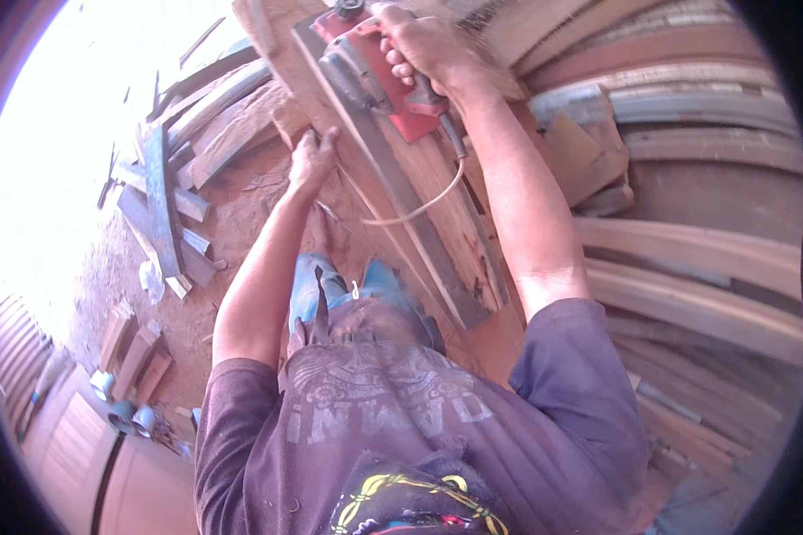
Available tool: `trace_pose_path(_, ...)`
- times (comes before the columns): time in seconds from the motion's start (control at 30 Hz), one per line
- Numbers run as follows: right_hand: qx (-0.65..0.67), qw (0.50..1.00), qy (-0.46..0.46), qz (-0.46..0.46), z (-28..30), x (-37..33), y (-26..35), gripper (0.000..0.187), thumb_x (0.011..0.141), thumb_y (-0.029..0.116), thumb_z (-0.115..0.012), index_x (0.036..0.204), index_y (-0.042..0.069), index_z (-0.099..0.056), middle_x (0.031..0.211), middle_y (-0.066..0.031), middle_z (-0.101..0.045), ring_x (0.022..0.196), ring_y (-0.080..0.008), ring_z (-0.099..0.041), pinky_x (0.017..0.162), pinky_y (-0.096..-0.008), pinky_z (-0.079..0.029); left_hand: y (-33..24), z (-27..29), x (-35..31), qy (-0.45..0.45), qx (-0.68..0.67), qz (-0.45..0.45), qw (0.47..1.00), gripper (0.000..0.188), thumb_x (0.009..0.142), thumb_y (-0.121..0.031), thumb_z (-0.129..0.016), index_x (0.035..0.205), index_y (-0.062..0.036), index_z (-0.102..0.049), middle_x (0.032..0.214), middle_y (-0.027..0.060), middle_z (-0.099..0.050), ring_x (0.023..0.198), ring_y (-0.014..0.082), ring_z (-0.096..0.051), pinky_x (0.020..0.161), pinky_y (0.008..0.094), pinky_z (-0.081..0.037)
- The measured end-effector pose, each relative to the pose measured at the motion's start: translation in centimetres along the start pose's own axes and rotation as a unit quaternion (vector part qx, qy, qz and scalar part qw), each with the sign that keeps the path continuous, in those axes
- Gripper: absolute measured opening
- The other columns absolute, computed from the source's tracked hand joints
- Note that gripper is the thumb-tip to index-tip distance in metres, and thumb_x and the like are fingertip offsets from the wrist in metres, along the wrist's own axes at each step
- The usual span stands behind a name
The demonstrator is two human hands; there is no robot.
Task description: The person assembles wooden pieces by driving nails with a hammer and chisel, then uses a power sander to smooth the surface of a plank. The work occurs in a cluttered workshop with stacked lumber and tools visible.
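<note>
My right hand (424, 55) is closed round the rear handle of a red electric hand planer (375, 67). The planer sits on the far part of a long wooden board (419, 192) with a grey strip along its left side. From its handle a pale cord (437, 198) curves down across the board. Left of the board, my left hand (310, 162) is at the near end of a rough piece of wood (292, 120), thumb apart from the fingers. Some of its fingertips are hard to make out. Contact with the wood is not clear.
Several lengths of timber (696, 236) lie stacked along the right side. Offcuts (162, 201) are heaped on the dusty brown floor (250, 201) at the left. Wooden panels (67, 446) lie at the lower left, near small tins (120, 415). Bright light washes out the upper left.
</note>
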State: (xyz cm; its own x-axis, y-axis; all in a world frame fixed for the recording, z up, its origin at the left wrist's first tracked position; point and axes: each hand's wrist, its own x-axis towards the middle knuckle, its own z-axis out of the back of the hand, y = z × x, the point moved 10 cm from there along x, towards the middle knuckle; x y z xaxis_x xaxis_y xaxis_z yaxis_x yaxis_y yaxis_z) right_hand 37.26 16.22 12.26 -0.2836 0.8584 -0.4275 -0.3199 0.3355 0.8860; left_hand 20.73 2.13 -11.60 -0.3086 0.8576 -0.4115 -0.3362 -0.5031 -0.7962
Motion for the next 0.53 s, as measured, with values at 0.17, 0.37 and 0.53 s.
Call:
trace_pose_path(0.17,-0.065,0.997,0.017,-0.041,3.2,-12.5,-6.4,0.049,0.107,0.048,-0.055,0.106,0.004,-0.077,0.074,0.0022,-0.053,0.051,-0.0076,-0.046,0.046,-0.0278,-0.038,-0.3,0.5,0.2,0.015,0.004,0.022,1.0,0.073,0.1,-0.06,-0.064,0.135,0.0039,-0.066,0.132,0.0311,-0.069,0.13,0.0435,-0.064,0.112,0.0479,-0.045)
trace_pose_path(0.37,-0.054,0.99,-0.066,-0.113,11.2,-38.2,-17.4,0.05,0.108,0.042,-0.053,0.072,0.009,-0.061,0.061,0.0066,-0.051,0.057,-0.0055,-0.049,0.051,-0.0282,-0.035,2.2,0.1,2.0,0.05,-0.058,0.057,0.995,0.065,0.101,-0.058,-0.065,0.129,0.001,-0.07,0.11,0.019,-0.075,0.099,0.0308,-0.073,0.088,0.0446,-0.056)
trace_pose_path(0.53,-0.013,0.975,-0.143,-0.167,13.4,-48.4,-22.3,0.044,0.105,0.037,-0.059,0.076,0.003,-0.065,0.064,0.0013,-0.058,0.056,-0.0061,-0.055,0.051,-0.0263,-0.04,1.1,-0.2,1.4,0.082,-0.05,0.084,0.992,0.068,0.1,-0.06,-0.067,0.135,-0.0019,-0.065,0.102,0.0137,-0.074,0.083,0.0228,-0.072,0.072,0.0455,-0.057)
